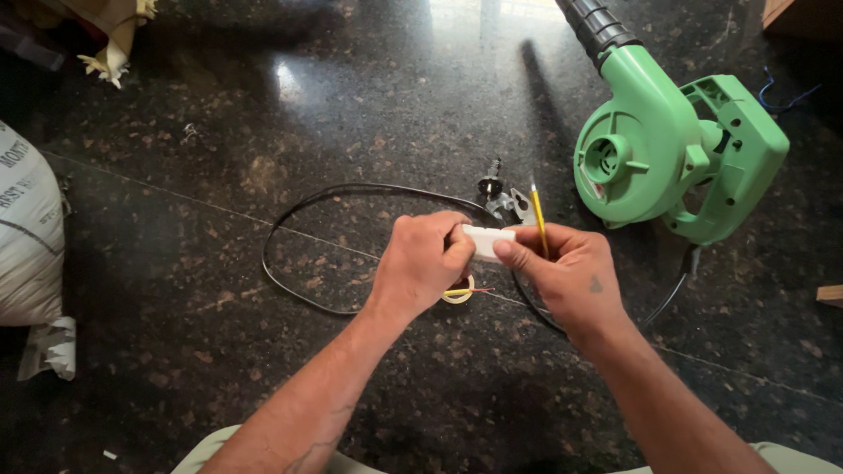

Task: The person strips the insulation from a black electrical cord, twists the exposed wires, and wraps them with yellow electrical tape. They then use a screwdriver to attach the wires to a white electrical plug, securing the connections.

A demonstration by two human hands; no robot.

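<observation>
Both hands meet over a dark speckled stone floor, gripping a small white plastic block (pixel 486 240) between them. My left hand (pixel 423 263) pinches its left end. My right hand (pixel 566 274) holds its right end and also carries a thin yellow-handled screwdriver (pixel 538 219) that points up. Thin yellow and red wires (pixel 467 290) stick out below the left hand, over a small roll of pale tape (pixel 457 295) on the floor.
A green electric blower (pixel 672 145) with a black nozzle lies at the upper right. Its black cord (pixel 303 207) loops across the floor under the hands. Small metal parts (pixel 502 198) lie beside the blower. A white sack (pixel 26 237) sits at the left edge.
</observation>
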